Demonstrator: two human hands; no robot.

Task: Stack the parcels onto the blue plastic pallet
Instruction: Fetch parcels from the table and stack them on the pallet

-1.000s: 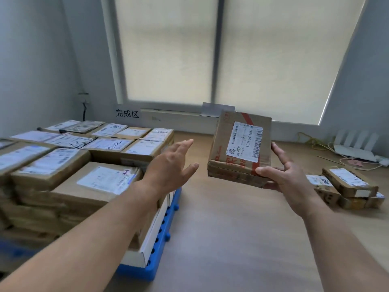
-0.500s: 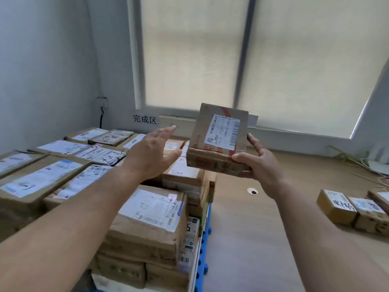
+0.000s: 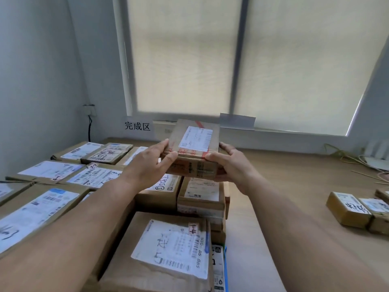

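Both hands clamp a small taped parcel [image 3: 194,151] above the stacked parcels [image 3: 168,245]: the left hand [image 3: 150,165] curls round its left edge, the right hand [image 3: 233,165] its right.

The wall sign [image 3: 137,125] reads "完成区". The nearest parcel [image 3: 122,268] has "D5 065" on its label [image 3: 172,247]. On the held parcel [image 3: 189,168] the label is too blurred to read.

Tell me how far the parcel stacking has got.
Done: many labelled parcels sit stacked at left. In hand: the left hand and right hand both grip one red-taped parcel above them, at the right edge, not yet set down. Left: several small parcels lie on the floor at right.
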